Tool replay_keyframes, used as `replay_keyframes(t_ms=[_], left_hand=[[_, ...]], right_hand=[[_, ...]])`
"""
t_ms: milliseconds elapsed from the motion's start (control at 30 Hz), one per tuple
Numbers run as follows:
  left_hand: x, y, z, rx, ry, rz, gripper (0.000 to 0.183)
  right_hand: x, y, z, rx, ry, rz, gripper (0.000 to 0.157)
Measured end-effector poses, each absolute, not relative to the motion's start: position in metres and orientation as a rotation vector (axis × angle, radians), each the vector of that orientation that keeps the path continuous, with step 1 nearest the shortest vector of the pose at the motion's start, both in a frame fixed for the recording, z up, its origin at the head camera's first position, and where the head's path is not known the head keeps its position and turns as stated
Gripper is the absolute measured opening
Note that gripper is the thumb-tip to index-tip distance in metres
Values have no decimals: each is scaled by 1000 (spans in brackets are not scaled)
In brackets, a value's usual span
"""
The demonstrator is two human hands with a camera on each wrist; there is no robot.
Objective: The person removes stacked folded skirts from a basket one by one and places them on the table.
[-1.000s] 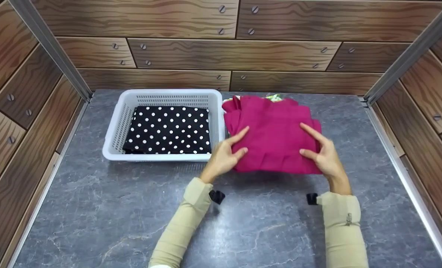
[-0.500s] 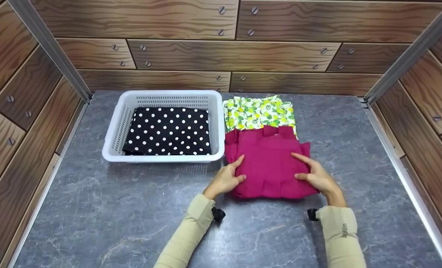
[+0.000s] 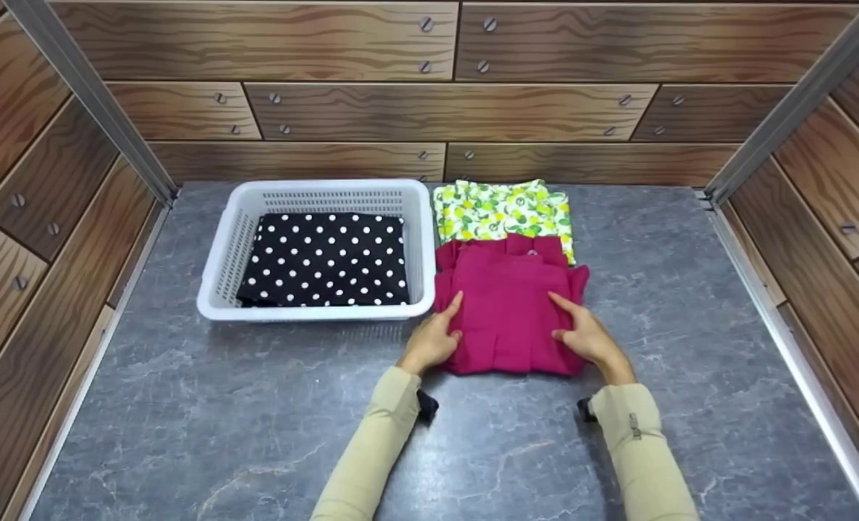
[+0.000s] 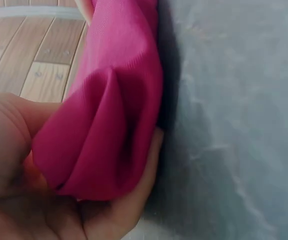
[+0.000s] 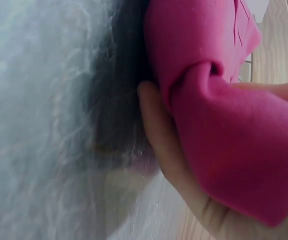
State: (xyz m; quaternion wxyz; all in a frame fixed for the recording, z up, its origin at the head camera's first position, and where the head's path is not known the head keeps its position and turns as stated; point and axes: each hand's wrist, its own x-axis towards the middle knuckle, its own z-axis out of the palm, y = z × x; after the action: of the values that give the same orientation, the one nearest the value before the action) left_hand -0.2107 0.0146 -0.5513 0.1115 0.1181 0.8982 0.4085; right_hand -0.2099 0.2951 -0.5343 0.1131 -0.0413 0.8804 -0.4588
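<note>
A magenta folded garment (image 3: 509, 311) is held at its two sides, a little right of the table's middle. My left hand (image 3: 433, 344) grips its left edge; the left wrist view shows the thumb on one side and fingers (image 4: 126, 207) beneath the bunched cloth. On the opposite edge my right hand (image 3: 588, 339) grips likewise, and in the right wrist view its fingers (image 5: 166, 145) reach under the fold. The garment's far end overlaps a folded lemon-print cloth (image 3: 501, 210). Its left side comes up to the basket.
A white plastic basket (image 3: 313, 313) stands left of the garments, with a folded black polka-dot cloth (image 3: 324, 260) inside. Wood-patterned walls (image 3: 443, 108) enclose the grey table (image 3: 255, 405) at the back and both sides.
Both hands have brought the magenta garment nearer to me and lower, then slightly left. The lemon-print cloth, mostly covered a second ago, now shows behind it.
</note>
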Motion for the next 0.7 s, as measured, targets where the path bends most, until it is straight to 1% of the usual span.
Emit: replay_keyframes(t_ms=[233,700], left_hand=[[-219,15,-554,328,2641,1212,72],[-218,16,-554,286,2626,1193,72]], right_hand=[[-215,293,-536,-68,2569,-1390,76],[-213,293,-540,-58,2616,-1391,74]])
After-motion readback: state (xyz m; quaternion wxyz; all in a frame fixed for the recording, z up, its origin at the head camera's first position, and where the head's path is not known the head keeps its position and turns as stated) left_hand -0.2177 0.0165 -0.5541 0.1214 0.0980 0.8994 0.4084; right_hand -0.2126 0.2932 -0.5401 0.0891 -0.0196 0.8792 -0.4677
